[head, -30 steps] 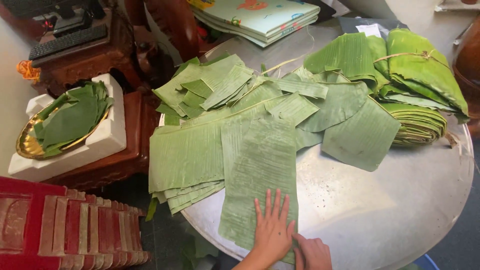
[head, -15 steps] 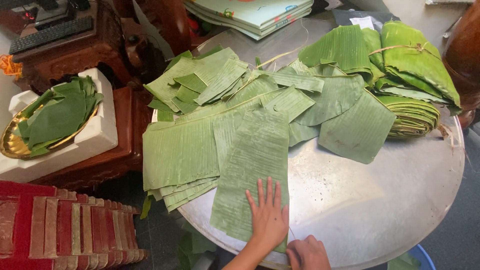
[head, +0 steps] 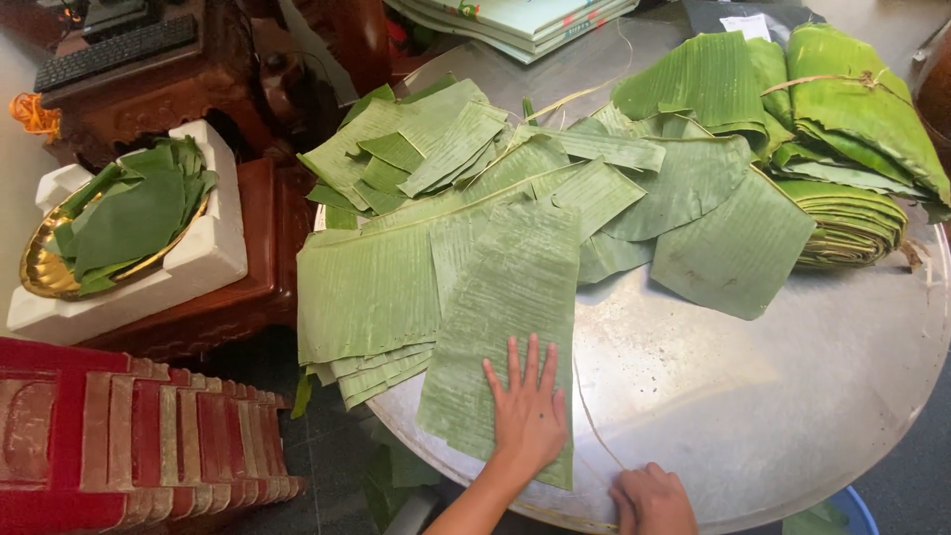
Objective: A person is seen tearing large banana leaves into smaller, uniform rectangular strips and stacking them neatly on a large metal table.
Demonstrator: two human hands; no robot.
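Green banana-leaf strip [head: 505, 327] pinned flat on steel table [head: 773, 396].
My left hand [head: 528, 411] presses it, fingers spread; my right hand [head: 652, 500], lower frame, curls loosely, seemingly empty.

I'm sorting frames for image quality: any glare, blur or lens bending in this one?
Head view: soft glare on the bare metal table; leaf veins under the left hand are sharp; the right hand is cut by the bottom edge; wide-angle bending bows the table's rim; shadows are soft.

Left hand [head: 530, 411] lies flat, fingers spread; right hand [head: 654, 500] curled.
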